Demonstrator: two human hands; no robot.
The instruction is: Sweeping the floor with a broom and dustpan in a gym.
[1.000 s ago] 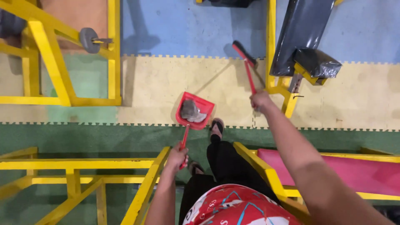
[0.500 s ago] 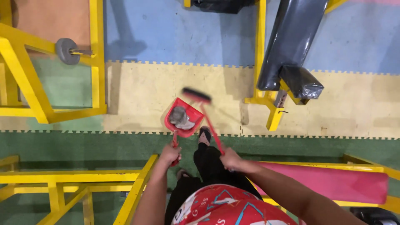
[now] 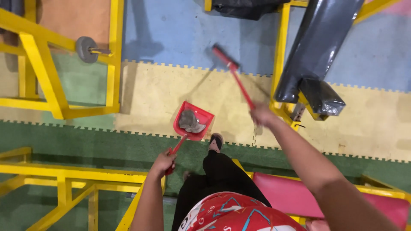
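Sweeping the foam mats: dustpan low on the left, brush out on the right.

Left hand (image 3: 163, 162) is closed on the handle of the red dustpan (image 3: 192, 121), which sits on the yellow mat (image 3: 150, 92) already carrying a grey clump of dust (image 3: 190, 121). Right hand (image 3: 262, 114) grips the red brush (image 3: 230, 70), its head out near the blue mat (image 3: 180, 36). Some dirt is collected; the pan is not yet emptied.

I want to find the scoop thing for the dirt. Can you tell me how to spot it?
Look at the pale yellow floor mat between the yellow metal frames. At its near edge, by the person's foot, sits the red dustpan, its handle in the left hand. It is the only flat red tray, with a grey clump of dust inside; the red brush is long and thin.
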